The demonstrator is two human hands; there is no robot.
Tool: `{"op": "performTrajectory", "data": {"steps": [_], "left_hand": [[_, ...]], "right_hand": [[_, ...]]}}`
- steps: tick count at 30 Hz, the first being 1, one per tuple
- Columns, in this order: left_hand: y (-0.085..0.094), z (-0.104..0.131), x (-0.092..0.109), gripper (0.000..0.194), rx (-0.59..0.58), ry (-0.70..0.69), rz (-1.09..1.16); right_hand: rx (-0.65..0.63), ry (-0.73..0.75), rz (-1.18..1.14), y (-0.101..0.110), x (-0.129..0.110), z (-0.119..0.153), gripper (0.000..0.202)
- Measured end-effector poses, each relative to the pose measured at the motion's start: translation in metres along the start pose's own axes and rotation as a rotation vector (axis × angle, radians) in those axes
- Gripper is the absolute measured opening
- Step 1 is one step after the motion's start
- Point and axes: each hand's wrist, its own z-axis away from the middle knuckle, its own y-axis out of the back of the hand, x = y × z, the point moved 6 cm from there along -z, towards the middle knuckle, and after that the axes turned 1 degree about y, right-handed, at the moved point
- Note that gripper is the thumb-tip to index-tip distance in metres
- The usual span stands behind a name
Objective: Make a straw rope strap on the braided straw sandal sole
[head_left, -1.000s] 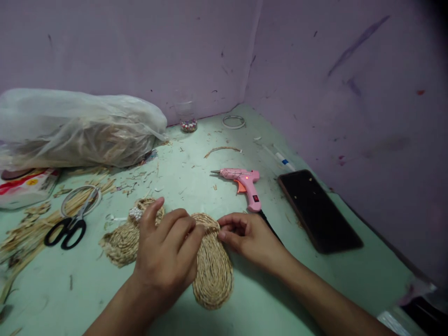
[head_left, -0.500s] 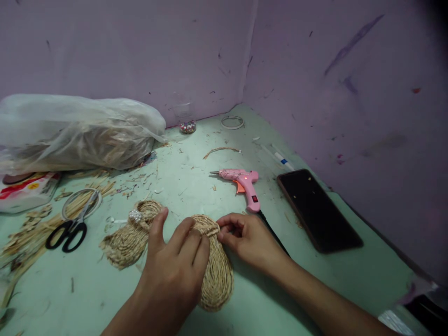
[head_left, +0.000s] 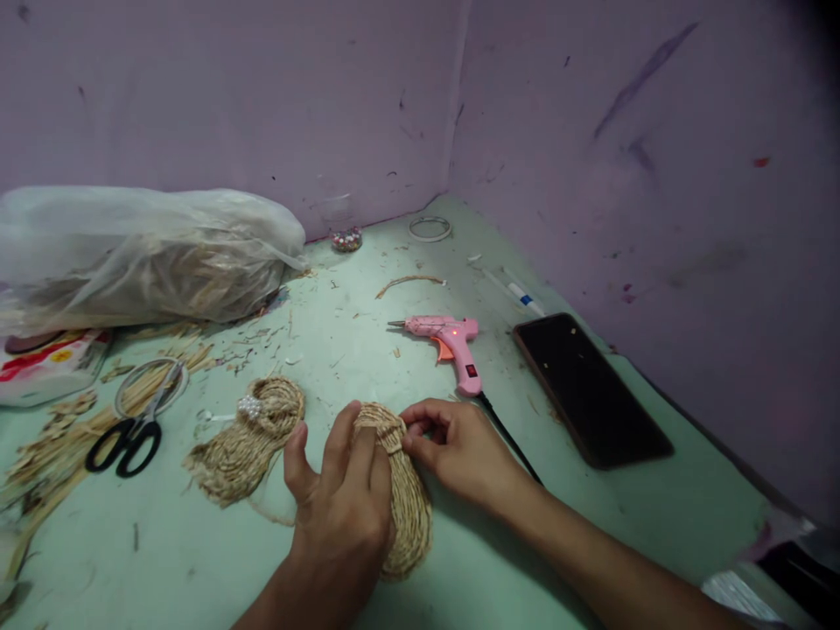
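A woven straw slipper (head_left: pixel 410 516) lies on the green table, a narrow band crossing its upper part. My left hand (head_left: pixel 345 499) rests over its left side with fingers spread, the fingertips on the woven top. At the band's right end, the thumb and forefinger of my right hand (head_left: pixel 459 442) pinch the edge. To the left lies a second woven slipper (head_left: pixel 240 455), its strap bearing a cluster of white pearls (head_left: pixel 250 406). A thin strand runs from it toward my left wrist.
Beyond my hands lies a pink glue gun (head_left: pixel 452 337) with a black cord. A phone (head_left: pixel 591 389) is at the right, scissors (head_left: pixel 135 433) and loose straw at the left. A plastic bag (head_left: pixel 150 262), beads (head_left: pixel 346 239) and a ring (head_left: pixel 430 229) stand farther back.
My left hand has shifted slightly right and away from the pearl slipper, uncovering more of it and the thin strand. The right hand keeps its pinch. The view has moved a little.
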Motion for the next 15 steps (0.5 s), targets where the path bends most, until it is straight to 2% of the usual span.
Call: {"op": "performTrajectory", "data": {"steps": [7,11,15], "left_hand": [[0.011,0.001,-0.004,0.019,0.021,0.044,-0.022],[0.010,-0.004,-0.004,0.016,0.017,0.034,-0.024],[0.009,-0.006,-0.001,0.017,0.107,0.058,0.007]], "right_hand": [[0.006,0.017,0.018,0.001,0.000,0.001,0.020],[0.007,0.020,0.047,0.000,0.000,0.001,0.021],[-0.008,0.026,0.048,0.000,-0.002,0.002,0.020]]}}
